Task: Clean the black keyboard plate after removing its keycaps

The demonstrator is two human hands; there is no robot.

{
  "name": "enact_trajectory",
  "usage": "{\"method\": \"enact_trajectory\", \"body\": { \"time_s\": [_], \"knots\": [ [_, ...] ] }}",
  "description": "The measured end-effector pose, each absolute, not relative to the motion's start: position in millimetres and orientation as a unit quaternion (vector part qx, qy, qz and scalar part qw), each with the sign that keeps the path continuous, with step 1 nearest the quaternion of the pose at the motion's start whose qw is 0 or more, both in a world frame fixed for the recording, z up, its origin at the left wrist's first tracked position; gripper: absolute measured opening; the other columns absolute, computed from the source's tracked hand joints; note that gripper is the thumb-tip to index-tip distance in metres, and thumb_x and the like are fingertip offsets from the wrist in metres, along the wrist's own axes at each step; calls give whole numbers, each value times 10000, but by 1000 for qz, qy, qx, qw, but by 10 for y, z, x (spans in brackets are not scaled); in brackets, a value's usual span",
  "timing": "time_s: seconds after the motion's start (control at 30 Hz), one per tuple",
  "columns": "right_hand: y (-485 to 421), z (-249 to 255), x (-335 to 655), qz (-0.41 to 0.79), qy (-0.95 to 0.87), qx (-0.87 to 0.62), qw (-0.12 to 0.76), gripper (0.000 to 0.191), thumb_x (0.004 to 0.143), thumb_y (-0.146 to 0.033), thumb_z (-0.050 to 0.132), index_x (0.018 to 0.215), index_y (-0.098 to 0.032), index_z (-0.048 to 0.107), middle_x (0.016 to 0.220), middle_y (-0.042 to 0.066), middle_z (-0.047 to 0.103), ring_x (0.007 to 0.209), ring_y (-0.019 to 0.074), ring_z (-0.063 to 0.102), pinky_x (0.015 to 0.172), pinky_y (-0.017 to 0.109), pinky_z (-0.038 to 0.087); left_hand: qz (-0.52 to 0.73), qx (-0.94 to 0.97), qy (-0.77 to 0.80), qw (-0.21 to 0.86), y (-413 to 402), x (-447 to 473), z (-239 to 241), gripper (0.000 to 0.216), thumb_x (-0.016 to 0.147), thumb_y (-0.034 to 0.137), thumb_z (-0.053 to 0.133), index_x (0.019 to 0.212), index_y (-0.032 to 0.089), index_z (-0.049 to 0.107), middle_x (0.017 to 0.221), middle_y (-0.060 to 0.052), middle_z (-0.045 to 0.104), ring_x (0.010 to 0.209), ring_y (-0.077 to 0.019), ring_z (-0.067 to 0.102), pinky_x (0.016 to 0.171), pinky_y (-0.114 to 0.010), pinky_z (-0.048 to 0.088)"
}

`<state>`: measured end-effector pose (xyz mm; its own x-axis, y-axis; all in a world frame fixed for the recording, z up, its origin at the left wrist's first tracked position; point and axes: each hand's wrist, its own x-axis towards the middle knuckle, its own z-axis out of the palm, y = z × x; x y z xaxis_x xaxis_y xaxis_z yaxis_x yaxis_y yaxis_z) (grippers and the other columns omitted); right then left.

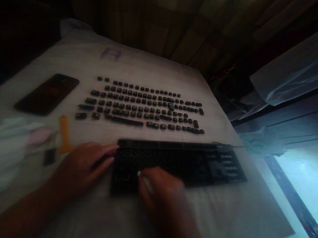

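Note:
A black keyboard base [199, 162] with its keys taken off lies on a white cloth [141, 66]. My left hand [85, 166] rests flat against the keyboard's left end, fingers stretched out. My right hand [160, 192] is over the keyboard's lower left part, fingers pinched on a small white thing [143, 178] that I cannot make out, its tip touching the key bed. The loose black keycaps [140, 104] are laid out in rows on the cloth beyond the keyboard.
A dark phone [47, 93] lies at the left. An orange tool [64, 133] and a small black piece [49, 157] lie near my left hand, beside crumpled white plastic [5, 151]. The cloth's right edge drops to a bright floor [303, 174].

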<state>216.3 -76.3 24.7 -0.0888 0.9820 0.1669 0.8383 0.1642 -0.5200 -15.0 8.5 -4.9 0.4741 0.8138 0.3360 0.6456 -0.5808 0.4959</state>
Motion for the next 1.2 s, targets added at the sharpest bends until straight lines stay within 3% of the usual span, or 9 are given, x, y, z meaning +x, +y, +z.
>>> {"method": "enact_trajectory", "body": {
  "time_s": [0.23,0.43,0.77,1.0,1.2],
  "knots": [
    [-784,188,2122,137,-726,-645,193,136,782,-122,605,721,-229,663,676,-15,686,586,151,631,553,244,379,254,847,438,160,84,-162,-65,309,963,464,497,1180,322,665,952,-12,772,822,-214,718,763,-374,563],
    [-776,301,2161,165,-730,-642,165,148,763,-103,619,733,-230,688,700,-10,717,599,166,673,549,251,405,264,846,438,153,82,-163,-86,309,971,456,493,1178,308,668,942,-16,769,820,-203,713,762,-366,553],
    [-769,440,2105,198,-761,-586,194,164,860,-124,592,822,-227,713,744,-17,721,630,131,673,575,211,421,254,847,437,164,65,-163,-80,289,977,438,502,1198,324,647,982,-14,773,862,-209,715,778,-381,545],
    [-752,368,2072,141,-754,-617,176,146,774,-96,622,720,-222,670,669,-25,686,558,134,637,514,237,368,251,851,432,162,61,-153,-49,298,986,430,480,1199,301,644,955,-27,766,840,-205,706,760,-377,544],
    [-790,420,2135,156,-746,-627,161,161,805,-90,605,736,-220,670,695,-17,712,546,124,632,495,223,353,255,851,432,156,62,-171,-82,295,995,415,479,1204,288,645,955,-21,761,849,-193,703,771,-359,539]
  ]
}}
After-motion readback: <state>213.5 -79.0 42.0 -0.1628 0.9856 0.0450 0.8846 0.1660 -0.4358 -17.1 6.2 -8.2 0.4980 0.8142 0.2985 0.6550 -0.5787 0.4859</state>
